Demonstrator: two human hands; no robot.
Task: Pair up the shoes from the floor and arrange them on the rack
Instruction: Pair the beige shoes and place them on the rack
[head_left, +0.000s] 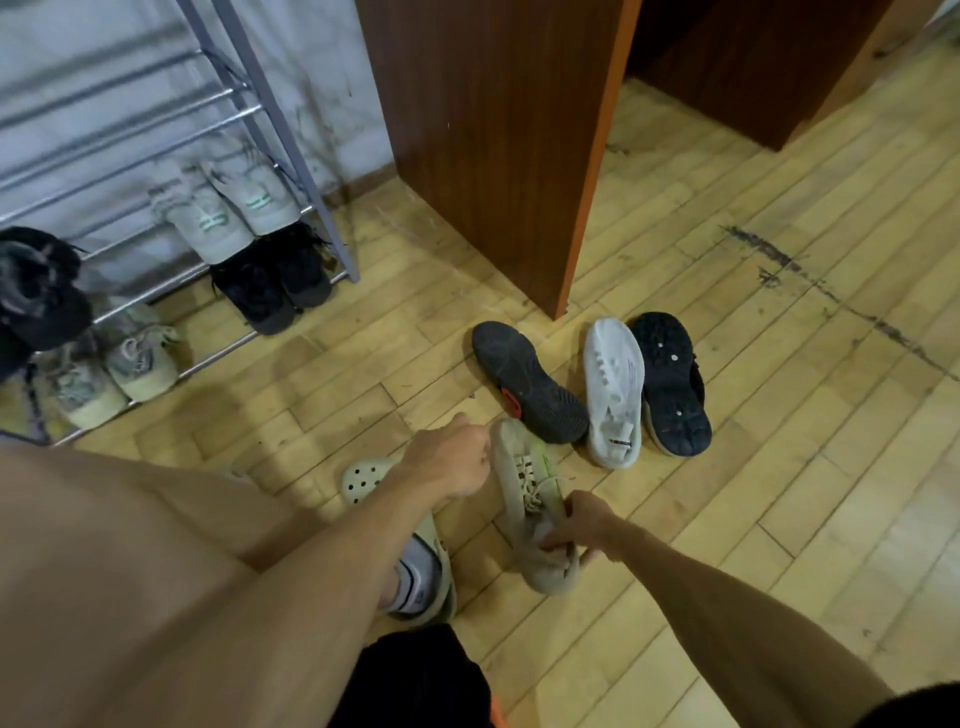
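A metal rack (291, 135) stands against the wall at the left. On its lower rails sit a grey pair (119, 364) near the left end, and at the right end a white pair with green stripes (223, 213) above a black pair (275, 280). On the wooden floor (779, 467), the person's foot wears a cream clog (363, 480). The left hand (452, 460) lies with curled fingers against the toe of a beige sneaker (524, 499); whether it actually grips cannot be told. The right hand (579, 525) clamps the sneaker's heel end. Beyond, near the cabinet's (493, 130) corner, three shoes lie sole-up, side by side: a dark shoe (524, 384), a white shoe (613, 389) and a black shoe (670, 384).
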